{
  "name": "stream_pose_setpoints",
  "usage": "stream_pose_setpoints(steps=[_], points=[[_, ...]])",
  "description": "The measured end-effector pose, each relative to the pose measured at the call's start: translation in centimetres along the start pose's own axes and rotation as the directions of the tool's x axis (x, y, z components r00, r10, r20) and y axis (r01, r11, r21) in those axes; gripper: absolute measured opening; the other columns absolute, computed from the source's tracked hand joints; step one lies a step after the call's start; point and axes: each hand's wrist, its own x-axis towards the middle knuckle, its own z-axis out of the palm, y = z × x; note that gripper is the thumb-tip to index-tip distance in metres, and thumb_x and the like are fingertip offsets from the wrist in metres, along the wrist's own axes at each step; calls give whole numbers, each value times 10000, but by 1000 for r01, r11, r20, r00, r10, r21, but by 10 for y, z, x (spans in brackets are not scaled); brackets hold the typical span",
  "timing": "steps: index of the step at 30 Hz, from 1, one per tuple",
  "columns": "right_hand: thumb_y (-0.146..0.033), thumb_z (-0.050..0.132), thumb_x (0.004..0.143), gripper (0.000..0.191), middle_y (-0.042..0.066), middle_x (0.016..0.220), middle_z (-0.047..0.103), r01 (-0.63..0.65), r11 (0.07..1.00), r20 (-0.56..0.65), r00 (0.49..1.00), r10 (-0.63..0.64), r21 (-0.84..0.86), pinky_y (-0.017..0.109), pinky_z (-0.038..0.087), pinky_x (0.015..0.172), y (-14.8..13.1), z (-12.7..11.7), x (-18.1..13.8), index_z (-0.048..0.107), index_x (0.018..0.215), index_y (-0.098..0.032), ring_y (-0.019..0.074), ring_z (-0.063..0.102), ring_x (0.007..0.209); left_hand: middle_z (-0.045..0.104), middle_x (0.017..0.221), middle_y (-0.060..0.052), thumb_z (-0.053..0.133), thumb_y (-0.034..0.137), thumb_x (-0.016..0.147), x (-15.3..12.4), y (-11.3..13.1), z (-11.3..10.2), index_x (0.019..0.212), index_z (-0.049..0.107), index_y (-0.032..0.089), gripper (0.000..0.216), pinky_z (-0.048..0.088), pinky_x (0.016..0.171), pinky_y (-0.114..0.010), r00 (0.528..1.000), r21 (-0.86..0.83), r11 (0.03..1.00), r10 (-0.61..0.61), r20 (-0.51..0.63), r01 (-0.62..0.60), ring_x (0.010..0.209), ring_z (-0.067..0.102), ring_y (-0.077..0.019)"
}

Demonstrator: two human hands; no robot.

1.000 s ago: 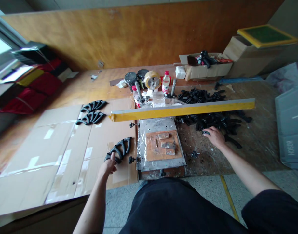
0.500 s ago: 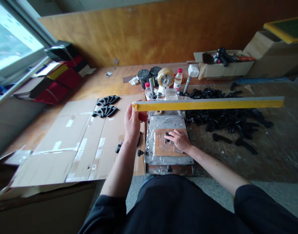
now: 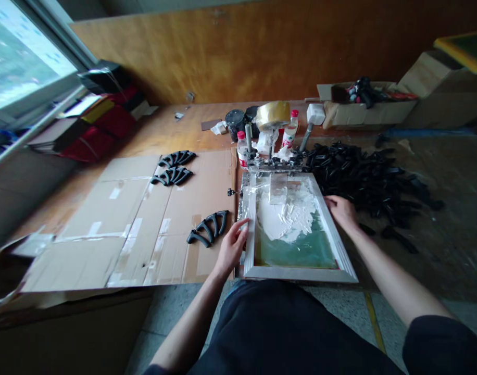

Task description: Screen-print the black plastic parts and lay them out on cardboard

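Observation:
A silver-edged screen printing frame [image 3: 301, 274] lies low over the work plate, its green mesh smeared with white ink [image 3: 285, 219]. My left hand [image 3: 231, 247] grips the frame's left rail with thumb and fingertips. At the right rail, the fingers of my right hand [image 3: 343, 212] are closed against the edge, partly hidden. A clear squeegee-like block [image 3: 278, 188] rests on the ink near the hinge clamp [image 3: 277, 165]. The plate and the small black part beneath the frame are hidden. Beside my left hand, several black curved handles [image 3: 209, 228] lie in a row on cardboard.
Flattened cardboard [image 3: 117, 224] covers the left of the table, with two more rows of handles [image 3: 174, 166]. A heap of black handles [image 3: 359, 172] lies at right. Behind the clamp stand a tape roll [image 3: 273, 114], red-capped bottles [image 3: 290, 130] and a black tub [image 3: 235, 124].
The frame has swung down from its raised, edge-on position to lie flat over the plate. My right hand has left the black part and moved right to the frame's edge; my left hand has come lower.

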Motion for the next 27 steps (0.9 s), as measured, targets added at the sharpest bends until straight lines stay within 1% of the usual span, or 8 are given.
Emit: stream_pose_setpoints(steps=[3, 6, 10, 12, 17, 21, 23, 27], points=[[-341, 563, 901, 380, 180, 1239, 557, -12, 997, -132, 991, 2, -79, 461, 495, 883, -20, 4, 29, 592, 1239, -169, 285, 574, 1036, 493, 622, 52, 569, 487, 849, 5, -35, 7, 1387, 490, 230, 602, 372, 525, -204, 996, 115, 989, -87, -23, 89, 536, 449, -103], [-314, 735, 765, 628, 168, 1365, 484, 166, 963, 0, 986, -170, -213, 461, 453, 956, -70, 31, 47, 506, 1333, -176, 328, 506, 1184, 528, 633, 44, 563, 443, 850, 13, -49, 10, 1371, 510, 235, 563, 385, 547, -208, 994, 239, 965, -99, -53, 108, 552, 487, -110], [-254, 668, 832, 443, 61, 919, 680, 155, 942, 243, 967, -83, -298, 330, 471, 728, -115, 53, 42, 512, 1243, -207, 236, 624, 852, 566, 653, 29, 551, 444, 857, 19, -53, 10, 1338, 544, 245, 520, 408, 568, -221, 994, 283, 953, -101, -49, 111, 573, 526, -124], [-261, 631, 865, 330, 18, 830, 672, 149, 942, 263, 962, -67, -302, 288, 434, 661, -120, 52, 33, 533, 1179, -238, 203, 613, 771, 583, 666, 23, 551, 453, 856, 20, -56, 10, 1321, 559, 250, 508, 419, 577, -227, 992, 282, 951, -113, -52, 124, 582, 541, -130], [-195, 628, 843, 28, 56, 947, 644, 318, 896, 331, 919, -212, -309, 288, 397, 680, -120, 50, 19, 618, 856, -218, 222, 572, 936, 617, 703, 10, 557, 482, 850, 22, -64, 10, 1281, 588, 248, 491, 439, 598, -239, 990, 264, 954, -129, -57, 140, 604, 562, -139], [-77, 560, 819, 146, 50, 857, 646, 334, 899, 385, 898, -212, -283, 292, 387, 693, -120, 58, 6, 636, 822, -202, 215, 556, 903, 627, 721, 5, 542, 499, 859, 23, -68, 10, 1281, 587, 244, 495, 447, 605, -243, 992, 274, 953, -118, -44, 125, 622, 570, -143], [-41, 531, 805, 202, 57, 869, 651, 418, 883, 430, 852, -298, -216, 293, 393, 712, -116, 56, -6, 652, 868, -189, 211, 555, 892, 630, 731, 2, 529, 501, 867, 23, -68, 10, 1289, 580, 236, 501, 452, 612, -242, 992, 291, 948, -118, -40, 125, 635, 576, -144], [-5, 518, 763, 263, 54, 879, 659, 618, 786, 543, 667, -510, -21, 284, 406, 724, -105, 37, -22, 661, 903, -175, 192, 564, 858, 634, 743, -2, 518, 500, 876, 23, -69, 9, 1301, 575, 229, 507, 458, 626, -243, 992, 313, 941, -121, -35, 126, 650, 583, -145]])
